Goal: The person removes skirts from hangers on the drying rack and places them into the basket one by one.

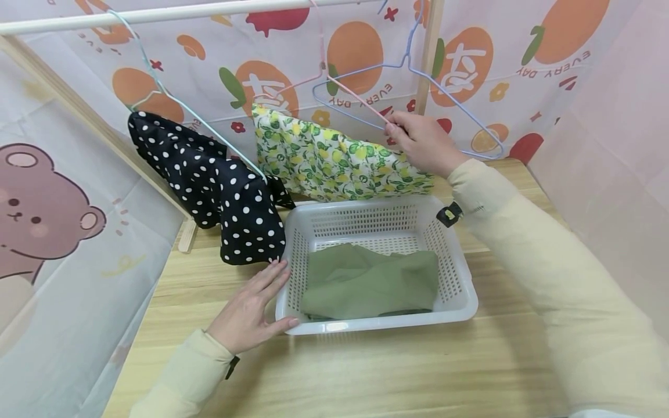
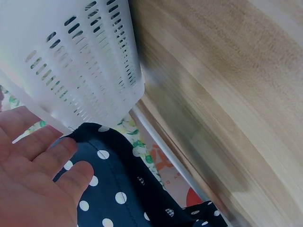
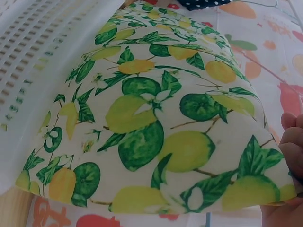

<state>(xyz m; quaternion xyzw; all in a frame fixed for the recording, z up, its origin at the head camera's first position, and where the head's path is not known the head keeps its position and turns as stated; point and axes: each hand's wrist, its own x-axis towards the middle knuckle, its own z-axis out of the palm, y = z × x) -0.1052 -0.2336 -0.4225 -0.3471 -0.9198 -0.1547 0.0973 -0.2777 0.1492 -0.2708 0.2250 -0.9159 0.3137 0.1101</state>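
Observation:
My right hand (image 1: 423,139) pinches the right arm of a pink hanger (image 1: 358,97), whose hook is up at the rail. From this hanger hangs a lemon-print cloth (image 1: 334,159), which fills much of the right wrist view behind the white basket. My left hand (image 1: 248,316) rests on the near left corner of the perforated basket (image 1: 384,326), fingers extended along its rim. Folded green cloth (image 1: 371,281) lies inside the basket. Beside the left fingertips droops a black polka-dot cloth (image 1: 251,209) on a teal hanger (image 1: 209,129); it also shows in the left wrist view.
A white rail (image 1: 198,10) crosses the top on wooden posts. An unloaded blue hanger (image 1: 444,89) hangs from it at the right. The wooden table (image 1: 418,371) extends in front of the basket. Printed fabric sheets surround the table at the back and sides.

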